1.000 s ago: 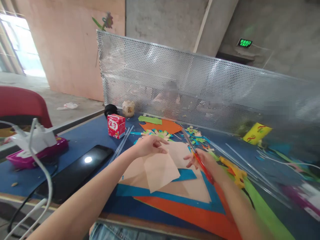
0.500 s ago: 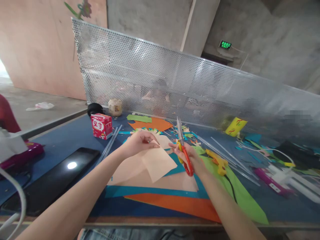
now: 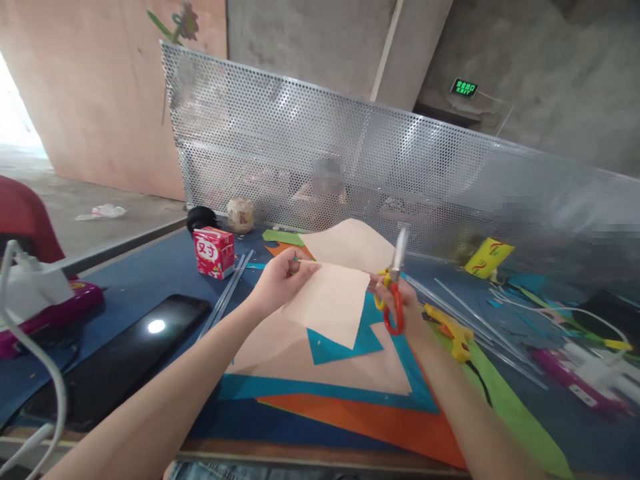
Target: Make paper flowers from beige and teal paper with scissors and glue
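- The folded peach paper [image 3: 333, 300] is lifted off the desk [image 3: 150, 280], held up between both hands with its upper flap curling back toward the metal screen.
- The left hand [image 3: 280, 280] pinches the paper's left edge, thumb on top and fingers curled beneath it.
- The right hand [image 3: 400, 303] is closed through the loops of the scissors [image 3: 395, 287] (red and yellow handles), blades pointing up and pressed together, right at the paper's right edge; its fingertips seem to touch that edge too.
- Below the hands a larger peach sheet [image 3: 280, 350] lies flat on the desk, over a blue sheet [image 3: 350, 337] and an orange sheet [image 3: 370, 423].
- A green sheet [image 3: 510, 407] runs along the right, with a yellow glue gun [image 3: 453, 330] just beside the right wrist.
- To the left sit a red carton [image 3: 213, 251] and a dark phone [image 3: 120, 363] with a light reflected in it.
- A perforated metal screen [image 3: 400, 173] stands along the desk's far edge.
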Demonstrator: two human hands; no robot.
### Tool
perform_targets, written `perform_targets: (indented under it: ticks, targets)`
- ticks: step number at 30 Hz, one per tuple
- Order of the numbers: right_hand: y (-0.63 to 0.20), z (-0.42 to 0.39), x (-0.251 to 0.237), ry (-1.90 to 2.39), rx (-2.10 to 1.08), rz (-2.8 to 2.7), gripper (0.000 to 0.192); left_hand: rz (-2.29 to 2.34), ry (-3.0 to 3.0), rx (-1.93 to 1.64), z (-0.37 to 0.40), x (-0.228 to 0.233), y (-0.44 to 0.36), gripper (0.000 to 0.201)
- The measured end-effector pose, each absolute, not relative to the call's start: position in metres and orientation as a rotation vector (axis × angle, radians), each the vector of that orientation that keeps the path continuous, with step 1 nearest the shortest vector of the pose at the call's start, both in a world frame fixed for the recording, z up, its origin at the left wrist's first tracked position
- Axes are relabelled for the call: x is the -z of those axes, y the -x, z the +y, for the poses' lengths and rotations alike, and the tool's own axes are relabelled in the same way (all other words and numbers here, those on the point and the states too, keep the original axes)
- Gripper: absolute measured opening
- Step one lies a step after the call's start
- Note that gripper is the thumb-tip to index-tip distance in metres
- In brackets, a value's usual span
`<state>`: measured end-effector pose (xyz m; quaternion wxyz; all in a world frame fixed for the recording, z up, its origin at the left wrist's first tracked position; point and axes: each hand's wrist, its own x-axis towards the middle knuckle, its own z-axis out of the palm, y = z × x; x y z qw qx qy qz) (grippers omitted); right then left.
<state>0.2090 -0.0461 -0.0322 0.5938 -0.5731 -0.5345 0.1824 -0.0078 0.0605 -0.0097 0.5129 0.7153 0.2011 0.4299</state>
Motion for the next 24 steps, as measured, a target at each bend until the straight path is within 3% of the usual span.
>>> perform_targets:
  ticks: [10,14,20,24]
  targets:
    - [-0.194,-0.053,0.042,1.488,-0.697,-1.190,0.038,0.712,-1.670,-1.193,0.073,0.030,-0.003,0.027]
    - [-0.183,-0.062,0.035,1.446,-0.676,-1.262,0.029,0.738,-1.624,-1.181,0.069,0.033,-0.004,0.029]
    - [-0.186,-0.058,0.042,1.407,-0.460,-1.199,0.023,0.565,-1.517,-0.995,0.045,0.023,-0.006,0.044]
    - [-0.193,-0.059,0.047,1.344,-0.440,-1.190,0.024,0.489,-1.408,-0.707,0.033,0.022,-0.012,0.027]
